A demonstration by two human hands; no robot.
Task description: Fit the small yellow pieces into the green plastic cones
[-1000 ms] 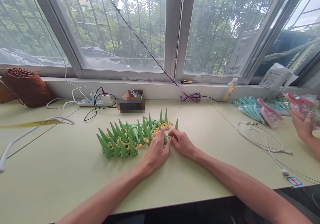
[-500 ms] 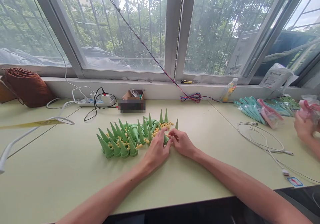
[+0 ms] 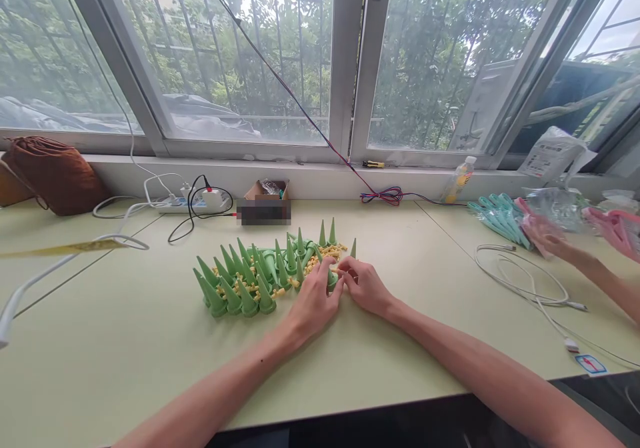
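Note:
My left hand (image 3: 317, 296) is closed around a green cone-shaped plastic piece (image 3: 331, 279), whose base shows between the fingers. Close against it, my right hand (image 3: 367, 288) pinches at the same spot; whatever its fingertips hold is too small and hidden to make out. Several green cones (image 3: 249, 299) stand upright in a cluster left of my hands, with a few lying on their sides. Small yellow plastic parts (image 3: 313, 261) lie scattered among them. Another green cone (image 3: 353, 248) stands just behind my right hand.
A co-worker's hand (image 3: 555, 241) reaches in from the right over pink and teal bagged items (image 3: 501, 219). A white cable (image 3: 525, 288) lies coiled at right. At the back are a power strip (image 3: 200, 201), a small open box (image 3: 267, 191), bundled wire (image 3: 385, 196) and a bottle (image 3: 459, 180).
The co-worker's hand has moved left onto the bagged items, leaving a pink item at the far right. My hands have barely moved.

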